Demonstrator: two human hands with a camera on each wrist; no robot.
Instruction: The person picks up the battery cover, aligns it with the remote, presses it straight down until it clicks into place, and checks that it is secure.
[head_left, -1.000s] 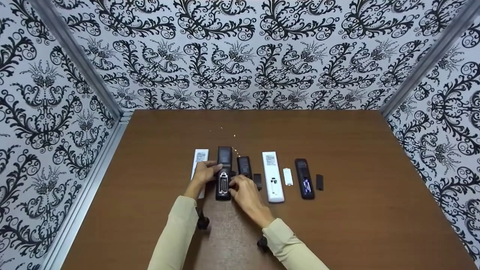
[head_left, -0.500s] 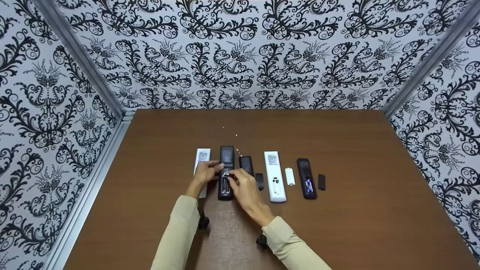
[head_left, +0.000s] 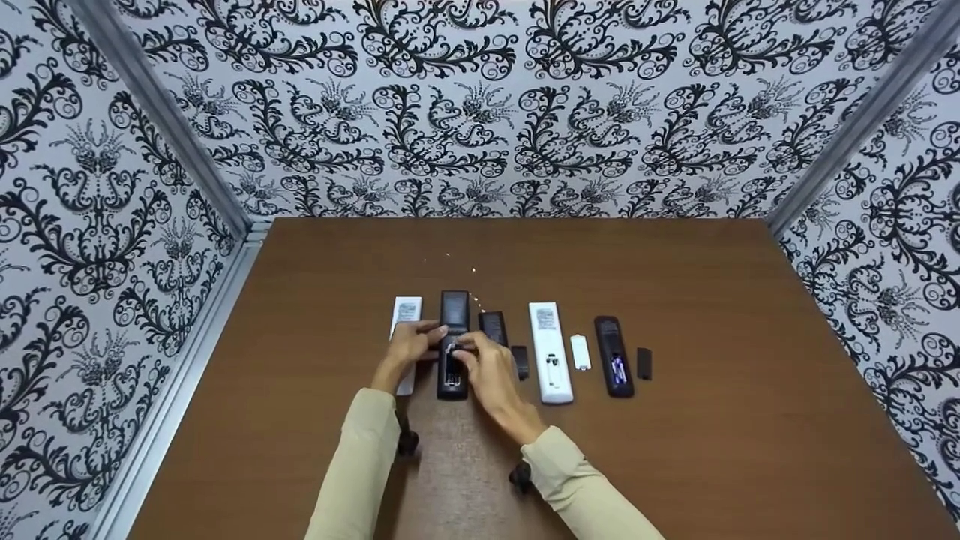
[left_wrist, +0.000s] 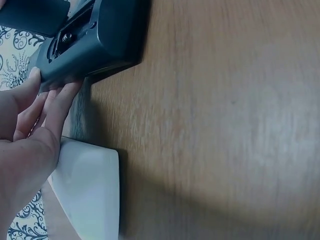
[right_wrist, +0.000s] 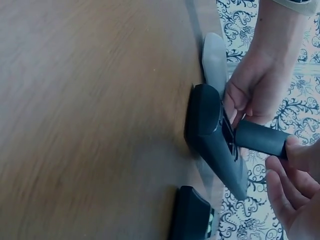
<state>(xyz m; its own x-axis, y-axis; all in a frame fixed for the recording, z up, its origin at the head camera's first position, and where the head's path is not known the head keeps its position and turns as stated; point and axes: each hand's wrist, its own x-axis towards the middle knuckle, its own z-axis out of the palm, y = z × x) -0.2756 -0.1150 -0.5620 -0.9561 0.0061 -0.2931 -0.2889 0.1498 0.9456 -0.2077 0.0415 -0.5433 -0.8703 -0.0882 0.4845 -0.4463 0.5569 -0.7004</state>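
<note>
A black remote control (head_left: 454, 309) lies back side up, its battery compartment uncovered at the lower end. My left hand (head_left: 409, 346) holds it by the left edge, thumb and fingers gripping its side. A black battery cover (right_wrist: 261, 138) is pinched in my right hand (head_left: 491, 373), tilted above the compartment with one end at the opening. In the left wrist view the cover (left_wrist: 37, 16) partly overlaps the compartment, where a metal spring shows. A white remote control (head_left: 407, 311) lies under and beside my left hand, partly hidden.
Right of my right hand lie a smaller black remote (head_left: 493, 325), a black cover (head_left: 520, 363), a white remote (head_left: 550, 341) with an uncovered compartment, a white cover (head_left: 580, 352), a black remote (head_left: 609, 337) with batteries showing, and another black cover (head_left: 644, 364).
My right hand has moved from the remote's right side up over its compartment, bringing the battery cover across it. My left hand keeps its hold on the remote.
</note>
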